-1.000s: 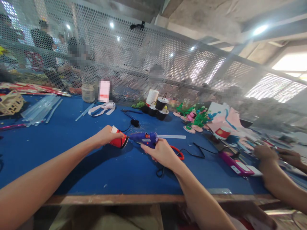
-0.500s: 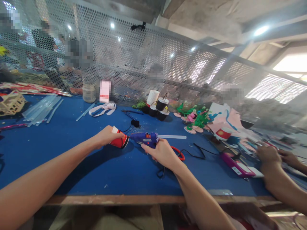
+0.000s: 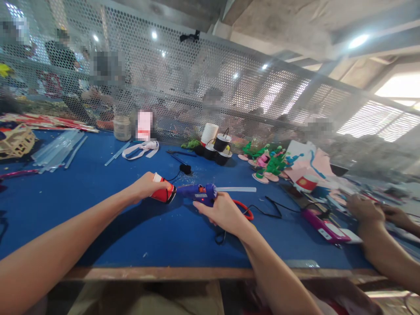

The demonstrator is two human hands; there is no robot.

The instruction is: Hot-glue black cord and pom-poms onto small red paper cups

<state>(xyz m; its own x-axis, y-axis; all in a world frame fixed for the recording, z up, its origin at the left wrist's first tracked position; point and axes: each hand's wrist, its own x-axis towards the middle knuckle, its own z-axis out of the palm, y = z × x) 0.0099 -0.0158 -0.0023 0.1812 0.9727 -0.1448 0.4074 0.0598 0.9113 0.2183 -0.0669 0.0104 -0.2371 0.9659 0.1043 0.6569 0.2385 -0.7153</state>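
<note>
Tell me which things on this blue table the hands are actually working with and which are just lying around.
In use:
left hand holding the red cup
right hand holding the blue glue gun, nozzle at the cup

Lying about:
clear glue sticks
white ribbon
black cups
green and pink foam flowers
pink device
co-worker's hands

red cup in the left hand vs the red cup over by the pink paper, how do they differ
The red cup in the left hand lies tipped on its side, gripped, with the glue gun nozzle at it. The red cup by the pink paper stands upright, untouched. Both are red with a white band.
</note>
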